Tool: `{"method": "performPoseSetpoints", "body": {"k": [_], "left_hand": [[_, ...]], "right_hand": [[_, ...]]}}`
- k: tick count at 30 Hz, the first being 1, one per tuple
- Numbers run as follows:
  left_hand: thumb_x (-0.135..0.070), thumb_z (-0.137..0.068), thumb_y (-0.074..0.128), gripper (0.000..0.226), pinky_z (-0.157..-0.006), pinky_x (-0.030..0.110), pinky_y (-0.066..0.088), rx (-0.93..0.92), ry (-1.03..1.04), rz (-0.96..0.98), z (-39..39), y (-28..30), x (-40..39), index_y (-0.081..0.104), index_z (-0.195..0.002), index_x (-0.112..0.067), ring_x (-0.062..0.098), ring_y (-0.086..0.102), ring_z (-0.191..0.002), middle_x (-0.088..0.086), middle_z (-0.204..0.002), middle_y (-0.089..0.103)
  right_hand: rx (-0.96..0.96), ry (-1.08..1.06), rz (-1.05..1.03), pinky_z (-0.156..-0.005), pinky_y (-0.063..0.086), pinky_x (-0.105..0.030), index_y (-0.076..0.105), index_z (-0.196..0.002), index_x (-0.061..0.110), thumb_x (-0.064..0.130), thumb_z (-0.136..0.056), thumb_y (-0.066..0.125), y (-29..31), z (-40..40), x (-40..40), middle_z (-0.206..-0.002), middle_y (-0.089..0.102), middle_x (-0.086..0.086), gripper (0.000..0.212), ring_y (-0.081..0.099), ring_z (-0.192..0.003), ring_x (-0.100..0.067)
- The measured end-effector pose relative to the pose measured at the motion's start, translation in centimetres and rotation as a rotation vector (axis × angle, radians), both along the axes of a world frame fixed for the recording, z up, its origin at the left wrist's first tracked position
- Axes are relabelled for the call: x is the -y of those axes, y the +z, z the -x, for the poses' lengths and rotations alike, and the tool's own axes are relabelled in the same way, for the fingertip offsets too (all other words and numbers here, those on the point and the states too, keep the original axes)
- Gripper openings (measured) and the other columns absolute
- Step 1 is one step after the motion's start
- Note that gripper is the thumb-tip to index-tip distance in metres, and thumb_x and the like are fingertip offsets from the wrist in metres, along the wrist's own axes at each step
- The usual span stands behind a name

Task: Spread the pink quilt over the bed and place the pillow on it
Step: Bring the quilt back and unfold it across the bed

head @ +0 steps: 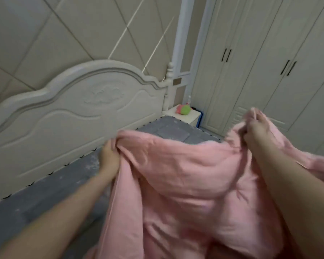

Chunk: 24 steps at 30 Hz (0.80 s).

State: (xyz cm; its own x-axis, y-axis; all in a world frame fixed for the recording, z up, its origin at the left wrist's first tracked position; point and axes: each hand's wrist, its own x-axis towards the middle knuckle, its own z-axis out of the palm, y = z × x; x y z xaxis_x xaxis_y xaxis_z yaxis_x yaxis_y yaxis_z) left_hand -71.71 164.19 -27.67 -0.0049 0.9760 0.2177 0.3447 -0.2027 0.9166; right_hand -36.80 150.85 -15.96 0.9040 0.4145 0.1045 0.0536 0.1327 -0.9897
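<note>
The pink quilt (185, 184) hangs bunched in front of me, lifted above the grey mattress (51, 189). My left hand (109, 157) is closed on the quilt's upper edge at the left, near the headboard. My right hand (256, 131) is closed on the same edge at the right, held a little higher. The cloth sags in folds between the two hands and drops out of the bottom of the frame. No pillow is in view.
A cream carved headboard (69, 109) runs along the left behind the mattress. A white nightstand (183, 115) with a pink and green toy (184, 109) stands in the corner. Tall wardrobe doors (269, 71) fill the right side.
</note>
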Motion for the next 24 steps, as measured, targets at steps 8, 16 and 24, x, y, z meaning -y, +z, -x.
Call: {"method": "performPoseSetpoints", "body": {"k": [8, 16, 24], "left_hand": [[-0.033, -0.085, 0.063, 0.046, -0.097, 0.035, 0.04, -0.194, 0.181, -0.044, 12.5, 4.1, -17.8, 0.054, -0.126, -0.015, 0.029, 0.054, -0.115, 0.01, -0.129, 0.056], [-0.026, -0.085, 0.065, 0.044, -0.104, 0.032, 0.033, -0.365, 0.026, 0.064, 13.9, -8.2, -11.2, 0.057, -0.124, -0.008, 0.027, 0.048, -0.123, 0.015, -0.132, 0.053], [-0.027, -0.098, 0.039, 0.033, -0.097, 0.034, 0.034, -0.149, 0.148, 0.345, 20.3, -14.0, 2.8, 0.061, -0.115, -0.01, 0.03, 0.048, -0.122, 0.013, -0.127, 0.057]], "right_hand": [[0.04, 0.583, 0.244, -0.086, 0.029, -0.022, 0.041, -0.139, 0.026, 0.049, -0.086, 0.052, -2.8, 8.8, -19.0, -0.148, 0.036, 0.004, 0.059, 0.04, -0.125, -0.012], [0.0, 0.739, 0.559, -0.104, 0.024, -0.031, 0.045, -0.135, 0.017, 0.04, -0.094, 0.043, -18.2, 13.9, -15.5, -0.147, 0.038, -0.001, 0.047, 0.036, -0.134, -0.018], [0.025, 0.78, 0.739, -0.089, 0.031, -0.026, 0.046, -0.133, 0.012, 0.032, -0.094, 0.049, -20.3, 16.4, -3.5, -0.14, 0.046, -0.007, 0.044, 0.044, -0.125, -0.023]]}}
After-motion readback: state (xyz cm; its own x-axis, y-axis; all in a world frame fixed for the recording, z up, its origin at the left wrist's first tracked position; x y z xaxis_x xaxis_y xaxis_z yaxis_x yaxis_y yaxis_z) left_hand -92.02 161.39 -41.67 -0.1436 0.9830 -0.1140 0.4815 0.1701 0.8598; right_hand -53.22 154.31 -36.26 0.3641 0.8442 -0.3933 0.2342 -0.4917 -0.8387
